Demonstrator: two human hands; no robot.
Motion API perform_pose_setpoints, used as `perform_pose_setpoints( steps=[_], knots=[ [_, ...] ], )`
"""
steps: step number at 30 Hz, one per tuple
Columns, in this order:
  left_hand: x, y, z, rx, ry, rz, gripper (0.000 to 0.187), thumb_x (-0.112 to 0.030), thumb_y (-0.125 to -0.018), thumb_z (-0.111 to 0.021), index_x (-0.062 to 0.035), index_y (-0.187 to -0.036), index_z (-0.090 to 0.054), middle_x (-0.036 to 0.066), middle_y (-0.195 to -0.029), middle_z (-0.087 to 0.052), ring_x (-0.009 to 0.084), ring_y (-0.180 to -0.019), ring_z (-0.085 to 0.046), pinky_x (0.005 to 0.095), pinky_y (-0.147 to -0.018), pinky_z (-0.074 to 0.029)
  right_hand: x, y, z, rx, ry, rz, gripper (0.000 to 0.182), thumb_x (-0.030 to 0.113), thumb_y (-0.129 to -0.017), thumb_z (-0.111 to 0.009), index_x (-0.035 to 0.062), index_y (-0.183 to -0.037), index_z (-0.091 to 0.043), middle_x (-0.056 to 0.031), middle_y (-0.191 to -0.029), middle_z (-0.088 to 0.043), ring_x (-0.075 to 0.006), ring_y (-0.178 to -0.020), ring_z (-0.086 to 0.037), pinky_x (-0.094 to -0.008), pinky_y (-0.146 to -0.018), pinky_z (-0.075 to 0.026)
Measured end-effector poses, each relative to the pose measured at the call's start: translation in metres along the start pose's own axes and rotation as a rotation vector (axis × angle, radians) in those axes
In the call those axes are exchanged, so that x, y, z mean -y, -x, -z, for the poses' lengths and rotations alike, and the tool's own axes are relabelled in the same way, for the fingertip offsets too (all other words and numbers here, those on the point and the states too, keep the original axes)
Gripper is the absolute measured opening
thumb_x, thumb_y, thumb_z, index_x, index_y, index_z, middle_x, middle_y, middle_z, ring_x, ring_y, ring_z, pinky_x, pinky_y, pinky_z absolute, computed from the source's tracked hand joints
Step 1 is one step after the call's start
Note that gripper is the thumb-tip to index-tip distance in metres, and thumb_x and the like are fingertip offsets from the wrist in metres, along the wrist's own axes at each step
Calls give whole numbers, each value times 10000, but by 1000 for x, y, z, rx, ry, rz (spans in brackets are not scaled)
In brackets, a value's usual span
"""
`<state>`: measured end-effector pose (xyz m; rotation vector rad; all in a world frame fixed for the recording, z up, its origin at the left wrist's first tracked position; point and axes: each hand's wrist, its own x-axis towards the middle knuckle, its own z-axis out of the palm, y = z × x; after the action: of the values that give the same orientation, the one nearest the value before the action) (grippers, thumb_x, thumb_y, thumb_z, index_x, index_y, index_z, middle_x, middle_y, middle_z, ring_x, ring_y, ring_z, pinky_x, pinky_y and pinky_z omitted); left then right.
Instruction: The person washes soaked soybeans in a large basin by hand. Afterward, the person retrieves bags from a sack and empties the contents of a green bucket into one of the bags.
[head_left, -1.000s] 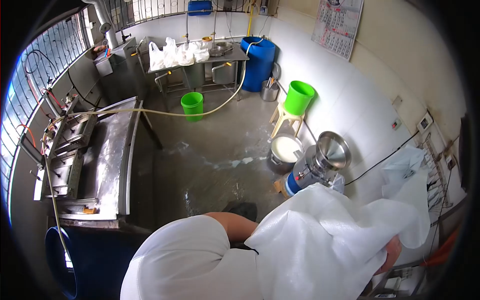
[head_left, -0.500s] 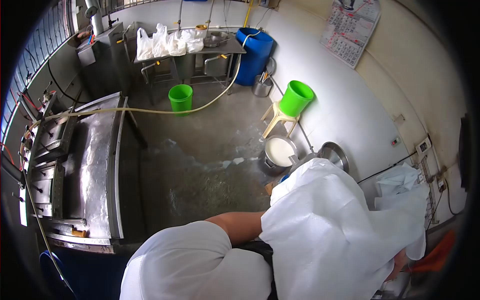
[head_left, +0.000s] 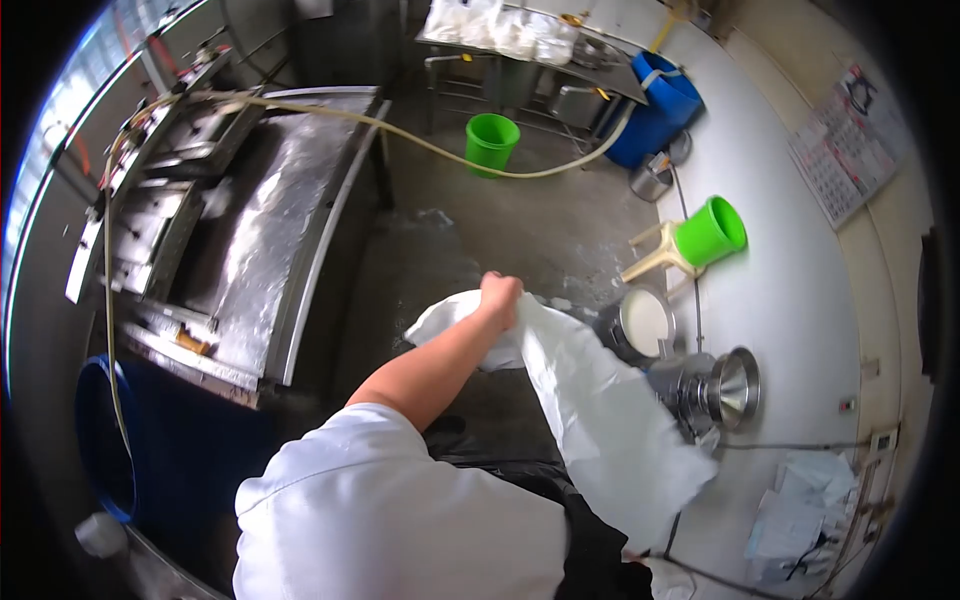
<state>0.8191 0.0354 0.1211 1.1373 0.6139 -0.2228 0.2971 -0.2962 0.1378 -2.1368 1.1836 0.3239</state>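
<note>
My left hand (head_left: 502, 300), at the end of an outstretched arm, is closed around the bunched upper edge of a large white sheet (head_left: 610, 420). The sheet is thin and creased; one flap hangs left of the fist, while the long part slants down to the right. Of my right hand (head_left: 633, 557), only a sliver shows low in the view, by the sheet's lower end and beside dark fabric; its fingers are hidden. Beyond the sheet stands a metal pot (head_left: 645, 325) of white liquid. A steel machine with a funnel-shaped hopper (head_left: 738, 388) is at its right.
A green bucket (head_left: 712, 238) sits on a cream stool (head_left: 655, 262) by the wall. Another green bucket (head_left: 491, 143) is on the floor. At left is a steel table (head_left: 270, 200), crossed by a hose (head_left: 420, 148). A blue barrel (head_left: 108, 430) stands lower left.
My left hand has come into view, swinging leftward with the sheet's edge. The sheet has moved left, uncovering the hopper machine. The view has turned to the right side and down.
</note>
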Motion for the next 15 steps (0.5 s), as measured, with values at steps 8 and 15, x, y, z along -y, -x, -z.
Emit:
perform_pose_setpoints(
  steps=[8, 15],
  knots=[
    [13, 217, -2, 1029, -581, -603, 654, -64, -768, -615, -60, -1420, -551, 124, -1069, -655, 253, -978, -652, 391, -852, -536, 135, -105, 48, 303, -347, 205, 494, 377, -1062, -596, 129, -1467, -462, -86, -1155, -599, -256, -929, -618, -435, -699, -537],
    [19, 298, 16, 1713, -897, -390, 580, -97, -823, -677, 5, -1388, -596, 150, -1234, -673, 258, -1130, -644, 404, -971, -525, 280, -78, -58, 1051, -270, 395, 524, 406, -1072, -531, 119, -1508, -482, -155, -1297, -646, -270, -1150, -639, -455, -937, -548]
  ],
)
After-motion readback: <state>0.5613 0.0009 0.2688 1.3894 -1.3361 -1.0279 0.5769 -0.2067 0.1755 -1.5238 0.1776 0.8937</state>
